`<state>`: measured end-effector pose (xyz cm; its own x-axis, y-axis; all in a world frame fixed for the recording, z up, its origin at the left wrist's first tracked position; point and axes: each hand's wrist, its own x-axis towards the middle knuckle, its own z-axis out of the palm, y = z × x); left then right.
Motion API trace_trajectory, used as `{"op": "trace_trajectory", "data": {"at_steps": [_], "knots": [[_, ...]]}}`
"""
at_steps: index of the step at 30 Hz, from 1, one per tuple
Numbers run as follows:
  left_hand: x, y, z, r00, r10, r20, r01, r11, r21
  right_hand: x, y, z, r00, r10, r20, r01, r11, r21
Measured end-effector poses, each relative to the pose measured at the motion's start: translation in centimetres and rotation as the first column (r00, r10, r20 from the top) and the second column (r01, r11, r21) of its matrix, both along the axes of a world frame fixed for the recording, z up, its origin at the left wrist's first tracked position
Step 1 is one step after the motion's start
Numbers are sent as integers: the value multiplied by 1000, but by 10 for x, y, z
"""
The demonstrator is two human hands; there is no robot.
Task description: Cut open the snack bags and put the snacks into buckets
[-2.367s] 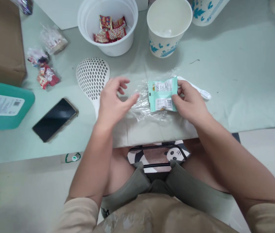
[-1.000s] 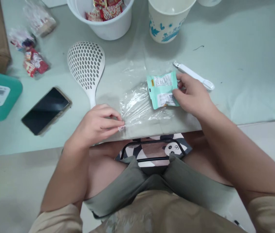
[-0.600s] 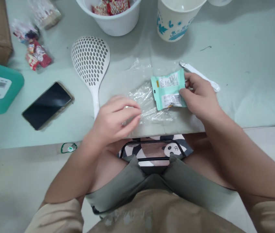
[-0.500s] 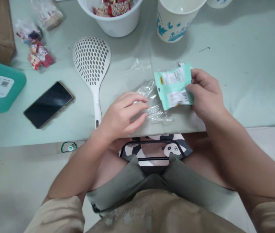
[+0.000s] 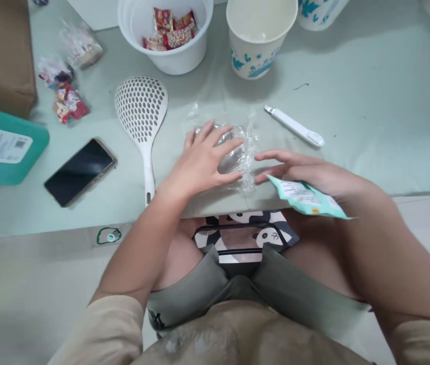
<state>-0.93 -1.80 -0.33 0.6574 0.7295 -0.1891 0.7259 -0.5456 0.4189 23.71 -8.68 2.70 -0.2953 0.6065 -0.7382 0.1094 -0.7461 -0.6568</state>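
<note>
My left hand lies over a crumpled clear plastic wrapper, fingers spread across it. I cannot tell how firmly it presses. My right hand holds a mint-green snack packet tilted near the table's front edge. Two of its fingers stretch toward the wrapper, while the packet hangs on the side nearest me; the thumb is hidden. Beyond my right hand lies a white utility knife. A white slotted skimmer rests left of my left hand, its handle end close to my wrist.
A white tub with red-wrapped candies and a patterned paper cup stand at the back. On the left are a phone, a teal container, a cardboard box and small bagged sweets.
My right hand has brought the mint-green packet down toward me and tilted it, uncovering the utility knife. My left hand has moved forward onto the wrapper and spread its fingers. The view has shifted slightly.
</note>
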Motion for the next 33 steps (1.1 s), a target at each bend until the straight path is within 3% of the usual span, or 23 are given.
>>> {"op": "trace_trajectory", "data": {"at_steps": [3,8,17,24,26,28,30,33], "knots": [[0,3,-2,998,21,-60,-23,999,-39,-5,3,-6,993,105,-49,-104,994,27],[-3,7,-5,989,50,-137,-57,997,-49,-10,5,-9,962,274,11,-274,954,122],[-8,7,-10,994,76,-79,-79,996,-31,9,2,0,958,202,204,-225,969,101],[-12,8,-12,993,92,-75,-93,996,-8,26,4,-5,905,377,198,-412,892,184],[-12,6,-8,993,87,-85,-89,996,-22,26,5,-4,932,307,192,-345,914,215],[-12,4,-4,994,69,-85,-73,996,-45,22,8,-3,969,81,234,-145,952,269],[-14,1,-1,995,46,-88,-52,997,-63,13,13,-4,956,-117,268,23,943,332],[-17,-3,2,994,9,-107,-18,997,-82,-4,26,-10,946,-131,297,-9,904,427]]}}
